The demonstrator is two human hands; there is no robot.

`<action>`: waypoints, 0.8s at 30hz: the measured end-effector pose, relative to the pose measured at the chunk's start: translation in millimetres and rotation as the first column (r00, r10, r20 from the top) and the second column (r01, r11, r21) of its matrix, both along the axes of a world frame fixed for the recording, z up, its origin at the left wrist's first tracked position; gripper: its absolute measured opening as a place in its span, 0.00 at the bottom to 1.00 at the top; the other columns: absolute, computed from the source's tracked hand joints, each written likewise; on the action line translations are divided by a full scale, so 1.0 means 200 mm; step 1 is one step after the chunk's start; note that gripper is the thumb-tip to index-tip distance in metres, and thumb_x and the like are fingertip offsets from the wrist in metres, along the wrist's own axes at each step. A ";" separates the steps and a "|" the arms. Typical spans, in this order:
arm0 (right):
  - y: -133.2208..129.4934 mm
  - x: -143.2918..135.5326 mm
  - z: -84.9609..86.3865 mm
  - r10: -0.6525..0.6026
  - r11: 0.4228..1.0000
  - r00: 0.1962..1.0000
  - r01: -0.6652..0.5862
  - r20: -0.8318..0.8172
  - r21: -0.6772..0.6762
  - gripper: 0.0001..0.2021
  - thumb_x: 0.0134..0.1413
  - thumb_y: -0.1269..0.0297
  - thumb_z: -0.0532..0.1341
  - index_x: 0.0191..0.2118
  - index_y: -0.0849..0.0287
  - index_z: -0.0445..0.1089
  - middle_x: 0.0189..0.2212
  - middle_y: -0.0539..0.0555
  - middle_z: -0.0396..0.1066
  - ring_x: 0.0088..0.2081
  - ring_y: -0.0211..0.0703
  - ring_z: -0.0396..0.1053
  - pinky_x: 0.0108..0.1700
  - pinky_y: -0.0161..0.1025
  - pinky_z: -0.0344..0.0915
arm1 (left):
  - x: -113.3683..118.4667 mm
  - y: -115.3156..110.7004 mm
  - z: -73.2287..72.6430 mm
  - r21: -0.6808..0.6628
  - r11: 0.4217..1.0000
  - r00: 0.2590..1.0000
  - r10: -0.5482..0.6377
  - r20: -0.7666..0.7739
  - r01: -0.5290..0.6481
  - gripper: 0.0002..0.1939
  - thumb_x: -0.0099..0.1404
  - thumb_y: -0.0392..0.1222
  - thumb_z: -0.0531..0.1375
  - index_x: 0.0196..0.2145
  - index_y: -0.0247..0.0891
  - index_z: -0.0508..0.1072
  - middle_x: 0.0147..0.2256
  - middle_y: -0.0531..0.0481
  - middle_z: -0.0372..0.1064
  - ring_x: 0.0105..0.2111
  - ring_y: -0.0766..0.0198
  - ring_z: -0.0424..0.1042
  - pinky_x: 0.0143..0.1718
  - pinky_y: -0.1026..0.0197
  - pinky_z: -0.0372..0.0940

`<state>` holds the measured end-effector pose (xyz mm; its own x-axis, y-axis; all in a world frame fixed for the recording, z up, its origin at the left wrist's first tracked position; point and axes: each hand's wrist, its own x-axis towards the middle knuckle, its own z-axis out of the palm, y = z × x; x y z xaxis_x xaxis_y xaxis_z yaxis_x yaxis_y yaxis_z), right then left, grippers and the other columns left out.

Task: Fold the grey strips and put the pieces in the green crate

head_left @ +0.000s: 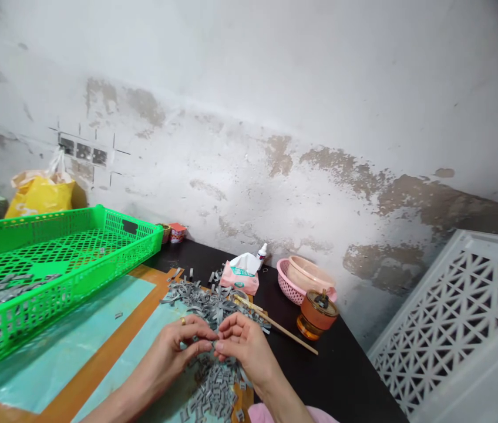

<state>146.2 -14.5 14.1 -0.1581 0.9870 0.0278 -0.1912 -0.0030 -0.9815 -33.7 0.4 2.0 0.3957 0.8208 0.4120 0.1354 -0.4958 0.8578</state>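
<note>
My left hand (189,342), with a ring on one finger, and my right hand (244,342) meet fingertip to fingertip over the table. Both are closed in a pinch on a small grey piece, mostly hidden by the fingers, so its exact shape is unclear. Just beyond them lies a loose heap of grey strips (200,298). Below my hands, nearer to me, spreads a pile of small grey pieces (216,388), short and folded-looking. A thin wooden stick (293,336) rests by the strips, to the right of my right hand.
At left stands a green plastic crate (55,294) holding grey strips. Behind the heap sit a pink tissue pack (240,279) and a white bottle (262,251). Pink baskets (290,285) and an amber jar (317,314) are at right, near a white lattice crate (456,329).
</note>
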 end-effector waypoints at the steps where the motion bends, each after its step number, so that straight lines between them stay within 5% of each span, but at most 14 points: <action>1: 0.00 0.00 0.00 0.007 1.000 1.000 -0.007 0.003 -0.003 0.18 0.28 0.67 0.74 0.29 0.62 0.68 0.21 0.46 0.71 0.21 0.36 0.69 0.26 0.33 0.65 | 0.00 0.00 0.00 -0.005 1.000 1.000 0.002 -0.005 -0.002 0.06 0.61 0.38 0.63 0.32 0.41 0.82 0.34 0.46 0.75 0.37 0.55 0.74 0.41 0.57 0.65; 24: -0.05 -0.08 -0.01 0.046 0.998 0.954 -0.059 -0.297 -0.033 0.15 0.33 0.75 0.70 0.28 0.60 0.64 0.24 0.46 0.69 0.23 0.32 0.64 0.28 0.30 0.58 | 0.01 -0.02 0.04 -0.114 0.992 0.970 -0.033 0.239 0.062 0.07 0.54 0.46 0.70 0.27 0.42 0.83 0.32 0.47 0.70 0.35 0.55 0.71 0.39 0.56 0.63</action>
